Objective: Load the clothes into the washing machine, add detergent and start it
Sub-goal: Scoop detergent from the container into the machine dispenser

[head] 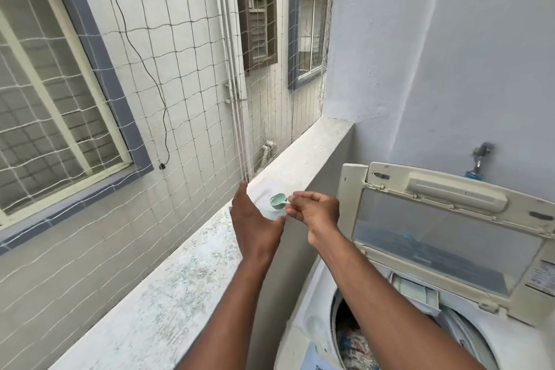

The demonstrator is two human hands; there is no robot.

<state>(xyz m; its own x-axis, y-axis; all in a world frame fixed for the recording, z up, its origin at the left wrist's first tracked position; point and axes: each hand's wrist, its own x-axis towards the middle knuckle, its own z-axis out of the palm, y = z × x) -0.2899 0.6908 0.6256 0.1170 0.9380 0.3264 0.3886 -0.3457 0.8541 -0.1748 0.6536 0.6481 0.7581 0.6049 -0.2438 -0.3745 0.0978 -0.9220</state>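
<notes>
My right hand (315,210) pinches the handle of a small mint-green scoop (277,201) over the balcony ledge (180,279). Just below the scoop stands a pale, translucent detergent container (270,214), mostly hidden; my left hand (252,219) wraps round its left side, thumb against its front. The white top-load washing machine (312,318) stands at the lower right with its lid (450,237) raised. Patterned clothes (351,342) lie in the drum. A small detergent tray (414,291) sits open at the drum's back rim.
A string safety net (180,69) closes the balcony above the ledge. A tap (480,156) juts from the pale wall behind the machine. A blue-and-white packet (324,360) lies on the machine's front left corner.
</notes>
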